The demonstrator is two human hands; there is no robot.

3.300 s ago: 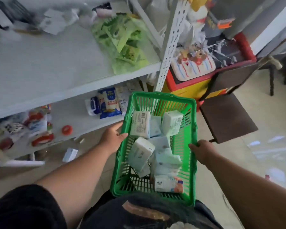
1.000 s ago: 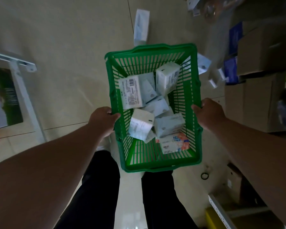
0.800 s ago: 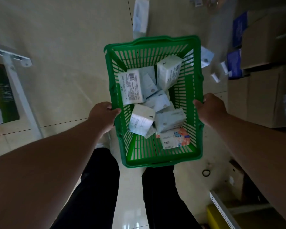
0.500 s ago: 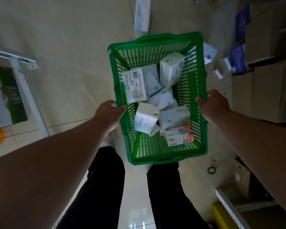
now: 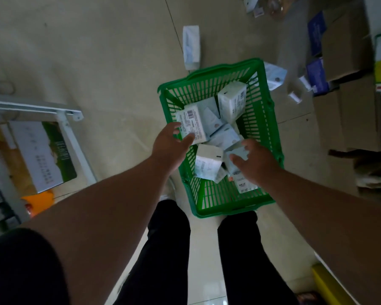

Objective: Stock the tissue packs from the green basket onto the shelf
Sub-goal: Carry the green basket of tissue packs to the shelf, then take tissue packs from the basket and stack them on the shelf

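The green basket (image 5: 271, 128) stands on the tiled floor in front of my feet, holding several pale tissue packs. My left hand (image 5: 169, 144) reaches over the basket's left rim, fingers spread, its tips touching a pack with a barcode label (image 5: 191, 122). My right hand (image 5: 255, 161) hovers open inside the basket over a light blue pack (image 5: 238, 157). Between my hands lies a white pack (image 5: 208, 164). Another pack (image 5: 232, 102) stands at the far end. Neither hand grips anything. The white shelf's foot (image 5: 68, 119) shows at the left.
A tissue pack (image 5: 191, 46) lies on the floor beyond the basket, another (image 5: 274, 74) by its far right corner. Cardboard boxes (image 5: 348, 106) and blue packets (image 5: 317, 73) stack at the right. A printed carton (image 5: 42, 155) sits under the shelf at left.
Both hands have let go of the basket's rims and moved inward over the packs. The basket has come down to rest on the floor.
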